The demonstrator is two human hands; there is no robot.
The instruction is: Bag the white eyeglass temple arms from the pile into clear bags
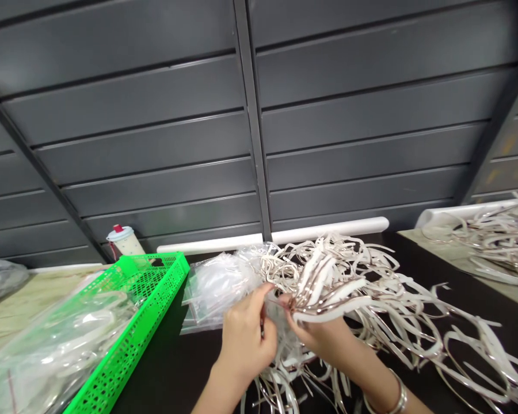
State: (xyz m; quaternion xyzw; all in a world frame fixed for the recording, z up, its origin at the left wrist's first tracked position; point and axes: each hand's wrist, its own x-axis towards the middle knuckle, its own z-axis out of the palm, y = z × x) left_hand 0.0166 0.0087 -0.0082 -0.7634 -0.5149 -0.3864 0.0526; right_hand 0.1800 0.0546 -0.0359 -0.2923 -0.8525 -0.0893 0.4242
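Observation:
My right hand [323, 333] is closed around a bundle of white and shiny brownish-metallic strips [328, 287], whose ends fan out to the right. Close beside it, my left hand [248, 330] has its thumb and fingers pinched together on what looks like a clear plastic bag [281, 328], partly hidden between the hands. A tangled pile of similar strips [406, 322] spreads behind and to the right, over the black table surface [164, 356]. Behind my left hand lies a stack of clear plastic bags [220, 287].
A green perforated basket [144, 339] on the left holds filled clear bags [69, 351]. Behind it stands a white cup with a red-topped lid [125, 238]. White rolls [328, 229] lie along the grey panelled wall [176, 132]. More strips [501, 241] lie at far right.

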